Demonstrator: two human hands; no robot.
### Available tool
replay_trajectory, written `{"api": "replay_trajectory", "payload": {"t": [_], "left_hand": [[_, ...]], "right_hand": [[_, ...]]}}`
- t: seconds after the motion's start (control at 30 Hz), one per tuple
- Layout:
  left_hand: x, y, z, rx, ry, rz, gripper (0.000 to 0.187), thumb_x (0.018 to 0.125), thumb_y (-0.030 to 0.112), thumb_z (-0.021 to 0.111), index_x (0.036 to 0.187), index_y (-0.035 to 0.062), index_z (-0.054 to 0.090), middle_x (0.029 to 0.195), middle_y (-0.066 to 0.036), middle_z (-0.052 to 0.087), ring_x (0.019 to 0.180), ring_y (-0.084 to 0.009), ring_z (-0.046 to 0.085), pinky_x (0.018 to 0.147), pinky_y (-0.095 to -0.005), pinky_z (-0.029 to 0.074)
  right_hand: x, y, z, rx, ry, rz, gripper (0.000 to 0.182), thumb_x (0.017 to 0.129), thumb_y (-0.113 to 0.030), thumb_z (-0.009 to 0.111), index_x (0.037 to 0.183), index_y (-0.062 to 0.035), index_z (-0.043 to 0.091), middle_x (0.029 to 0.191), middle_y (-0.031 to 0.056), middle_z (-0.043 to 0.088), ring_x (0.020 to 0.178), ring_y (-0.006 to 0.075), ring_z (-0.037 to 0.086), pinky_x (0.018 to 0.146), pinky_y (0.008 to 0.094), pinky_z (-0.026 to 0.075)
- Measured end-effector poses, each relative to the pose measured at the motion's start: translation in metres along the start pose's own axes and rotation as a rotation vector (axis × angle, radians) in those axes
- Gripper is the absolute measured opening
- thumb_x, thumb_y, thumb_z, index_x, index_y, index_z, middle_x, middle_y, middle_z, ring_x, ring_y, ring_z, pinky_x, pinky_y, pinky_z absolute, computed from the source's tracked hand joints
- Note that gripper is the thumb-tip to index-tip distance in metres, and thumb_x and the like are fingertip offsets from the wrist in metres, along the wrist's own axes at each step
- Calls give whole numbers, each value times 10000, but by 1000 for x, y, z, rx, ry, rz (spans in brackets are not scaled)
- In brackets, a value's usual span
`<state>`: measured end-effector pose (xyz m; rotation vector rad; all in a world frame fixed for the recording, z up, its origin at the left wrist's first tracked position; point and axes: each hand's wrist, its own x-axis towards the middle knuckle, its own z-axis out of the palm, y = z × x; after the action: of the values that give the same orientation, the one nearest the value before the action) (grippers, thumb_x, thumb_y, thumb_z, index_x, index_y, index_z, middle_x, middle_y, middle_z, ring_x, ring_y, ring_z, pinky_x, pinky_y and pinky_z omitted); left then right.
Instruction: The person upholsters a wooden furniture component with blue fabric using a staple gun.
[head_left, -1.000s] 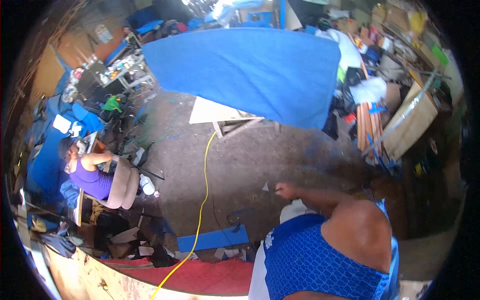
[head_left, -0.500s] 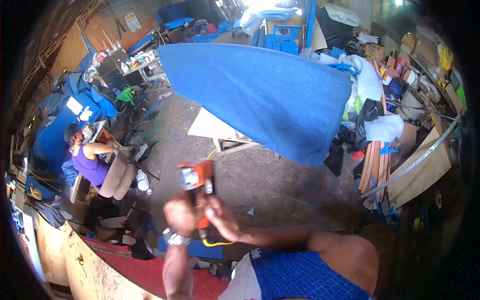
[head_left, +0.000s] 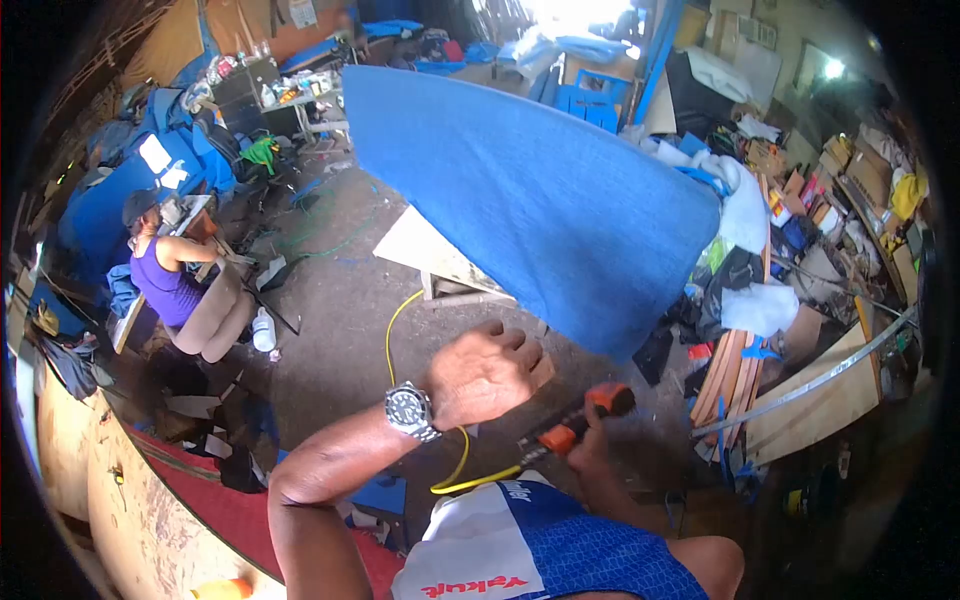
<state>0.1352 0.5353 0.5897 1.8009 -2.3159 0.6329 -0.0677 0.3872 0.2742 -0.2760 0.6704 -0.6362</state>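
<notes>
Orange-and-black tool (head_left: 558,438), gripped in my right hand (head_left: 592,450) near the shirt (head_left: 480,550); left hand (head_left: 485,378) curled, palm hidden, hold unclear to me. I'd want the yellow hose (head_left: 478,486) slack.

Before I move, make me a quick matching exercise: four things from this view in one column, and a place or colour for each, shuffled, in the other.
Things:
1. Handheld tool
2. Wristwatch
3. Large cloth
4. Hose or cord

Places or colours:
A. Blue, lying over a pale board
B. Yellow all along its visible length
C. Held in the right hand
D. At the wrist of the left hand

Pairs: 1-C; 2-D; 3-A; 4-B
</notes>
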Motion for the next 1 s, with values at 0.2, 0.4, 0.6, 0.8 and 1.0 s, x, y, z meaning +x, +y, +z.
{"api": "replay_trajectory", "payload": {"t": [0.2,0.4,0.6,0.8,1.0], "left_hand": [[-69,-32,-26,68,97,7,325,725,184,627,1039,98,622,849,-12,624,777,-179,646,669,-320,544],[-125,-42,-20,-88,243,2,206,882,318,646,881,114,616,717,-6,601,661,-190,630,599,-334,529],[-137,-65,-37,-59,222,99,183,837,265,638,796,91,599,707,-40,615,697,-215,639,636,-364,532],[-131,-67,-30,160,406,415,143,683,237,629,678,122,543,637,15,549,639,-140,590,553,-296,420],[-143,-48,-37,195,324,470,154,642,239,657,686,112,583,676,32,572,685,-135,616,609,-286,480]], "right_hand": [[-31,14,-19,-13,394,-40,211,938,-332,660,948,-151,553,791,20,575,742,212,594,701,456,530],[-54,56,-49,61,365,-64,207,909,-333,691,920,-166,568,772,27,600,708,241,592,703,493,533],[-103,76,-6,75,347,-63,227,928,-365,667,896,-150,599,788,29,603,756,251,596,758,523,524],[-104,92,-47,-44,353,-167,312,923,-393,662,885,-91,591,801,65,594,791,277,590,779,507,524],[-135,104,11,116,462,-101,329,940,-390,638,810,-95,572,775,80,596,776,262,589,754,475,520]]}}
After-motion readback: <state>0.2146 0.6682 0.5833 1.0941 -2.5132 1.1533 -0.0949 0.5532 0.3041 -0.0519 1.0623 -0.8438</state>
